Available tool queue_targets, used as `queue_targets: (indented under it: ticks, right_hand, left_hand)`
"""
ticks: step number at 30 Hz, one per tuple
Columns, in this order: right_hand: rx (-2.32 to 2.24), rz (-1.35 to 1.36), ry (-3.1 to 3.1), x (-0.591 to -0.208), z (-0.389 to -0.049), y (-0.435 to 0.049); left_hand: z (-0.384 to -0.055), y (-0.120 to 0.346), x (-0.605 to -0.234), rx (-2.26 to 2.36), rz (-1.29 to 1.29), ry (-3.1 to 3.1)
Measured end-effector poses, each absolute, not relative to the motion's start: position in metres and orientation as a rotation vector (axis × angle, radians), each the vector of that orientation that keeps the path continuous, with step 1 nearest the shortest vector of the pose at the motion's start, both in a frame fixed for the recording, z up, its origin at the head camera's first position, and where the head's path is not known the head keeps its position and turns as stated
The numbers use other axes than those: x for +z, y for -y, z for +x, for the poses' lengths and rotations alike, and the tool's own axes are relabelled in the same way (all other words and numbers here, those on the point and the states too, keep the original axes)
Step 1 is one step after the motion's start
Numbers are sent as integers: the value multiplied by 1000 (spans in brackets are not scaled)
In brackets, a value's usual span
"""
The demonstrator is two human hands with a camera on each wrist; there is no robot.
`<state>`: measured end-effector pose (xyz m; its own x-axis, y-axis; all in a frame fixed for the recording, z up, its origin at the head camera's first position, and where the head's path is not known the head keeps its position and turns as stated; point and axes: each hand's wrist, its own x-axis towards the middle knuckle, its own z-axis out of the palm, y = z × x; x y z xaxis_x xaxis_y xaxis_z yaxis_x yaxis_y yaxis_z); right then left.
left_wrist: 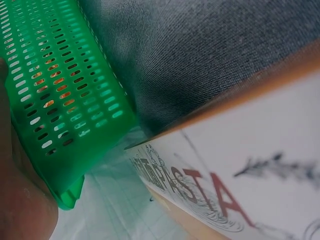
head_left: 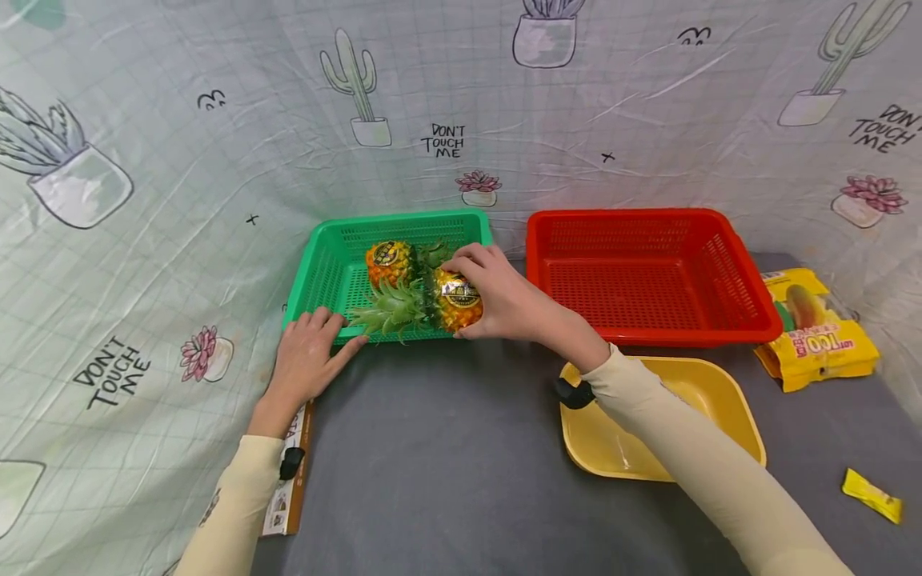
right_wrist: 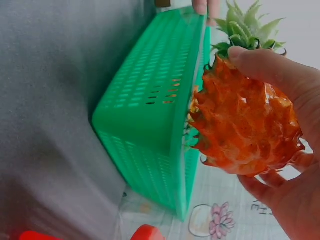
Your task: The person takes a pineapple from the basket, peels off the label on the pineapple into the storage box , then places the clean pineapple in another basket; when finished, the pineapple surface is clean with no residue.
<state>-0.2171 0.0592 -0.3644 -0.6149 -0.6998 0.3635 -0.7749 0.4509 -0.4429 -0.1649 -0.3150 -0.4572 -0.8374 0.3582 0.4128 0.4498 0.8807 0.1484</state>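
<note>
My right hand [head_left: 500, 298] grips a small orange-yellow pineapple [right_wrist: 245, 117] by its body, thumb near the crown in the right wrist view. A black-and-gold label shows on it in the head view. This pineapple is held at the right side of the green basket [head_left: 306, 272], its leafy crown pointing left. Behind it, a second labelled pineapple [head_left: 385, 260] lies inside the basket. At the basket's front left corner, my left hand [head_left: 306, 352] holds the rim, thumb along the front edge.
A red basket [head_left: 648, 332] stands to the right, with a yellow tray [head_left: 598, 456] before it, under my right forearm. Farther right lie a yellow snack bag [head_left: 821, 344] and a small yellow packet [head_left: 871, 496]. A pasta box [left_wrist: 240, 185] lies beneath my left forearm.
</note>
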Motion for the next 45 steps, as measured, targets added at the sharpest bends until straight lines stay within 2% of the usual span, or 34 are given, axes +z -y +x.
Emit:
queue_targets:
  ticks: [9,26,45]
  right_hand:
    - [915,1356,2524,-361,-191,-72]
    - [906,1404,2591,-387,-148,-80]
    - [886,1436,2688,-424,-136,-77]
  left_hand:
    - [-165,318,-459,-308,-624,2677]
    - [-165,312,-458,-353,-624,2653]
    - [-162,311,-454,-354,-613,2664]
